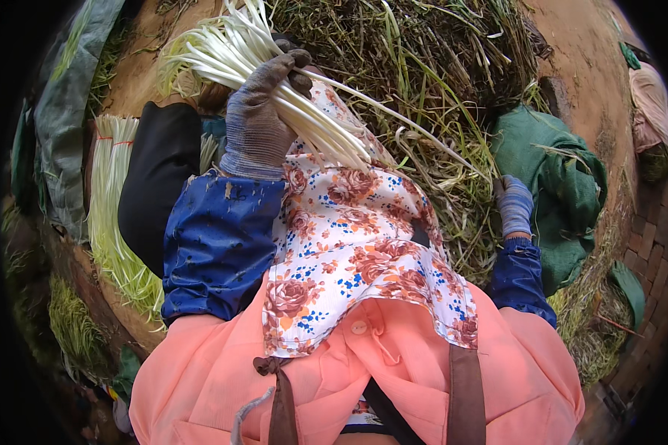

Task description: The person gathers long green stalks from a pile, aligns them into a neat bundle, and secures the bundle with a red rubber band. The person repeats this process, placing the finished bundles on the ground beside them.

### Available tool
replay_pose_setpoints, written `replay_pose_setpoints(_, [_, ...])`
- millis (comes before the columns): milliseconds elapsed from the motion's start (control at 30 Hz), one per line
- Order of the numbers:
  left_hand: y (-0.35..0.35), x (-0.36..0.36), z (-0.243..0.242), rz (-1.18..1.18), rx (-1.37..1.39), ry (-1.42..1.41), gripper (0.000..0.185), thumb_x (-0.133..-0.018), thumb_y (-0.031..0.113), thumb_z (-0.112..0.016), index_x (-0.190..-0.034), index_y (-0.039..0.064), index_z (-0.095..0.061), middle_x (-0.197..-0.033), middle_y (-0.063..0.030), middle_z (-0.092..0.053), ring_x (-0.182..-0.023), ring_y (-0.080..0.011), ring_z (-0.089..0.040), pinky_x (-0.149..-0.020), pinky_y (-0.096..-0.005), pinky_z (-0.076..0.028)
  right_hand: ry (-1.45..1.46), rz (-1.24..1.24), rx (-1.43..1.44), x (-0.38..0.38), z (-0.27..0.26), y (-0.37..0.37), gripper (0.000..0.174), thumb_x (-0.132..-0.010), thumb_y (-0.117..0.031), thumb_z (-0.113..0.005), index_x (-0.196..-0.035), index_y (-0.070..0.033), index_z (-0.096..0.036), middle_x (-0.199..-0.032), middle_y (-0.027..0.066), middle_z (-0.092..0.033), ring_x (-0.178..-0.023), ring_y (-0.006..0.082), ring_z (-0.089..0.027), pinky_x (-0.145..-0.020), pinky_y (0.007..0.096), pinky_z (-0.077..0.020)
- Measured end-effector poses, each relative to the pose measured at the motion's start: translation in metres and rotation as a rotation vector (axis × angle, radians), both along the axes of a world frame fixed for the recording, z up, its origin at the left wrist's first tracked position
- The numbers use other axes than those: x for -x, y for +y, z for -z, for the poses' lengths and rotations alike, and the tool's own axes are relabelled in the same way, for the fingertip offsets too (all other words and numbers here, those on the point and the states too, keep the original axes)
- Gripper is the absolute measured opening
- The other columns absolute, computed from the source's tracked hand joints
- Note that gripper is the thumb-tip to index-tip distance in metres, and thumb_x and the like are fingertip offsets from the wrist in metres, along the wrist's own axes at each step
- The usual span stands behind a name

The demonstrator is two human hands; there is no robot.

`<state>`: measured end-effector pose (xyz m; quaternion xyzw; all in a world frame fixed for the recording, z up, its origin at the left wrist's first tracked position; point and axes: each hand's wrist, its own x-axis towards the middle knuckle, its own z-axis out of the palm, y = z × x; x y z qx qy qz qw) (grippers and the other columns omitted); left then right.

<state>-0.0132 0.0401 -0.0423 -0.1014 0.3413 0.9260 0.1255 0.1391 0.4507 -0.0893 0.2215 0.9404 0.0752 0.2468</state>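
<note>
My left hand [267,100], in a grey-blue knit glove with dark, soiled fingers, grips a thick bunch of white blanched stalks [317,122] that look like garlic chives. Their yellowish leaf ends fan out at upper left, and the cut ends point down over my floral apron [362,222]. One longer stalk [401,119] sticks out of the bunch and slants down to the right. Its far end meets the fingertips of my right hand [515,203], gloved in striped blue knit. That hand is low beside the heap of trimmings, its fingertips partly hidden.
A large heap of withered leaves and trimmings [423,61] lies ahead. Beside my right hand is a bulging green woven sack [551,183]. Tied bundles of pale stalks [114,189] lie at left, near a grey-green tarp [69,111]. More greens [75,328] lie at lower left.
</note>
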Motion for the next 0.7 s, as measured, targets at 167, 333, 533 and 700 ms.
replay_pose_setpoints(167, [0.001, 0.01, 0.009, 0.088, -0.11, 0.033, 0.024, -0.081, 0.006, -0.06, -0.102, -0.004, -0.053, -0.096, -0.0129, -0.059, -0.073, -0.0168, -0.055, -0.07, -0.0285, -0.049, -0.059, 0.016, 0.111, 0.023, -0.026, -0.028, 0.047, -0.081, -0.028, -0.061, -0.124, -0.014, -0.048, -0.121, 0.0159, -0.052, -0.109, 0.0317, -0.051, -0.093, 0.0392, -0.0408])
replay_pose_setpoints(333, [0.002, 0.01, -0.009, 0.04, -0.117, 0.084, 0.03, -0.081, 0.008, -0.06, -0.107, -0.003, -0.051, -0.094, -0.0127, -0.06, -0.077, -0.0164, -0.057, -0.072, -0.0272, -0.05, 0.459, -0.209, 1.349, 0.09, -0.037, -0.144, 0.043, -0.084, -0.03, -0.061, -0.119, -0.008, -0.052, -0.115, 0.012, -0.056, -0.108, 0.0222, -0.052, -0.092, 0.0328, -0.0407])
replay_pose_setpoints(533, [0.021, -0.008, 0.011, 0.203, 0.011, 0.035, 0.034, -0.083, 0.015, -0.06, -0.113, 0.001, -0.05, -0.11, -0.0126, -0.058, -0.083, -0.0187, -0.058, -0.076, -0.0291, -0.051, 0.419, -0.25, 0.97, 0.092, -0.034, -0.201, 0.027, -0.088, -0.034, -0.052, -0.097, -0.011, -0.061, -0.073, 0.0108, -0.062, -0.068, 0.0279, -0.061, -0.065, 0.0361, -0.0482])
replay_pose_setpoints(700, [0.023, -0.012, 0.019, 0.189, 0.08, -0.08, 0.03, -0.083, 0.014, -0.061, -0.11, 0.002, -0.056, -0.091, -0.0076, -0.061, -0.078, -0.0188, -0.061, -0.071, -0.0291, -0.054, 0.315, -0.119, 1.267, 0.081, -0.048, -0.198, 0.027, -0.084, -0.029, -0.057, -0.104, -0.011, -0.06, -0.083, 0.0153, -0.064, -0.077, 0.0323, -0.061, -0.067, 0.0395, -0.0491])
